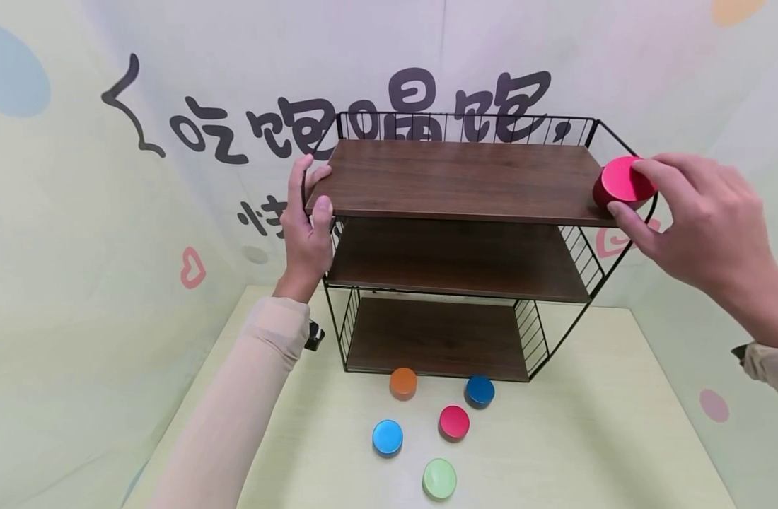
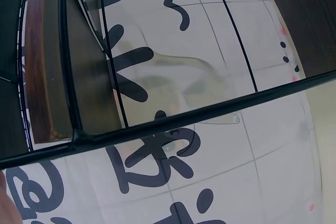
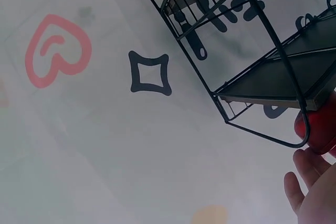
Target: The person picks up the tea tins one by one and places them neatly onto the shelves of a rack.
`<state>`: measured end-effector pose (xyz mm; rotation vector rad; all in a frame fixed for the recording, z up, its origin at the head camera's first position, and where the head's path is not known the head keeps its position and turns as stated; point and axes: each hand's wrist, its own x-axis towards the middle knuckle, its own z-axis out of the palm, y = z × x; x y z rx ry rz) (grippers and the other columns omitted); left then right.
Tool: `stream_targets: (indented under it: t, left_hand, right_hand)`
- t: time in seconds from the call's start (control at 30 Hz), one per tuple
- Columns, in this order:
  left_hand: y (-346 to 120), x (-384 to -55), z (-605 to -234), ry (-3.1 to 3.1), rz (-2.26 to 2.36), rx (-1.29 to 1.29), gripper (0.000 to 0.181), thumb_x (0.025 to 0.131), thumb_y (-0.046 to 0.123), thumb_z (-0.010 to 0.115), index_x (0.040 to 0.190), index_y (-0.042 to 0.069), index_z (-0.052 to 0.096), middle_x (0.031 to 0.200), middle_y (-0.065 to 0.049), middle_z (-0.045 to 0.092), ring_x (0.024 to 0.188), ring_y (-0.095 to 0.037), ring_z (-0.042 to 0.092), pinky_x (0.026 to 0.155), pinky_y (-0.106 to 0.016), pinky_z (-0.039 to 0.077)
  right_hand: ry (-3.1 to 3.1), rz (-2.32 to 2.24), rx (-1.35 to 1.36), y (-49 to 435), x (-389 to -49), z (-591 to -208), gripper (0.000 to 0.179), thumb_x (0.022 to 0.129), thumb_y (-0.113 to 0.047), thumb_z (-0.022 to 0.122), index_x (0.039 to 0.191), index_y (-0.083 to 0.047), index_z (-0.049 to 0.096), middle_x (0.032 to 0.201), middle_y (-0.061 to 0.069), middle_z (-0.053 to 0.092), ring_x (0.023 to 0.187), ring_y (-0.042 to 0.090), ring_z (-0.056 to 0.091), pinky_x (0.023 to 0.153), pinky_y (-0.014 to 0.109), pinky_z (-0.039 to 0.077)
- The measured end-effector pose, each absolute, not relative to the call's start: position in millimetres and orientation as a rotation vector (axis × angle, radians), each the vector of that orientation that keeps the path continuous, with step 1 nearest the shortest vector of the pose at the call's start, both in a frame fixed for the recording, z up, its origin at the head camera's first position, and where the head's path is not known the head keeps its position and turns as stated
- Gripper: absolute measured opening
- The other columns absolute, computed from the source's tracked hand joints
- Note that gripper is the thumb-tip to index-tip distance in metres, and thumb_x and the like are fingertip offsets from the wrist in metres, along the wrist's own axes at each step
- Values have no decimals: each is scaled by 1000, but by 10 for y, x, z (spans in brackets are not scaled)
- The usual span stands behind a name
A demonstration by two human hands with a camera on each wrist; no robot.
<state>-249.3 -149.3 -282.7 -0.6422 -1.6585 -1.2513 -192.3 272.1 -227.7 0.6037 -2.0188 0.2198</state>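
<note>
A three-tier shelf rack point(image 1: 455, 177) with dark wooden boards and a black wire frame stands on the table. My left hand point(image 1: 308, 244) grips its upper left corner, thumb at the front of the top board; only a sliver of that hand point(image 2: 7, 205) enters the left wrist view. At the right end of the top board, my right hand point(image 1: 713, 212) holds a round red tin point(image 1: 623, 182) between thumb and fingers. The right wrist view shows the tin point(image 3: 321, 132) beside the curved frame end, its far side cut off by the image edge.
On the pale table point(image 1: 554, 445) in front of the rack lie small round tins: orange point(image 1: 403, 382), dark blue point(image 1: 480, 390), red point(image 1: 454, 422), light blue point(image 1: 387, 437) and light green point(image 1: 439, 478). A printed wall cloth point(image 1: 236, 63) hangs behind and at both sides.
</note>
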Motion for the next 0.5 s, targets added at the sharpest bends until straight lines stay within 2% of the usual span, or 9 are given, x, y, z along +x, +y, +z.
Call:
stream_targets:
  t: [0.23, 0.4, 0.5]
  left_hand:
    - [-1498, -2493, -2823, -1662, -1251, -629, 53, 92, 20, 41, 134, -10, 43, 119, -30, 62, 89, -26, 59, 77, -24, 38]
    - [-1495, -2491, -2833, -1658, -1260, -639, 53, 92, 20, 41, 135, -10, 43, 119, -30, 62, 102, -33, 61, 77, -23, 39]
    - [-1489, -2493, -2830, -1651, -1264, -651, 53, 92, 19, 41, 135, -12, 42, 119, -31, 62, 110, -39, 59, 77, -23, 38]
  right_hand:
    - [-2072, 215, 552, 2739, -1961, -2257, 68, 92, -58, 44, 111, 4, 68, 105, 24, 67, 98, 43, 59, 77, 61, 43]
    - [-2103, 254, 518, 2749, -1981, -2282, 56, 90, -48, 53, 112, 2, 69, 104, 23, 68, 104, 41, 58, 81, 59, 41]
    - [-2098, 255, 516, 2754, -1996, -2294, 58, 90, -48, 51, 110, 3, 68, 101, 24, 67, 109, 41, 56, 82, 59, 38]
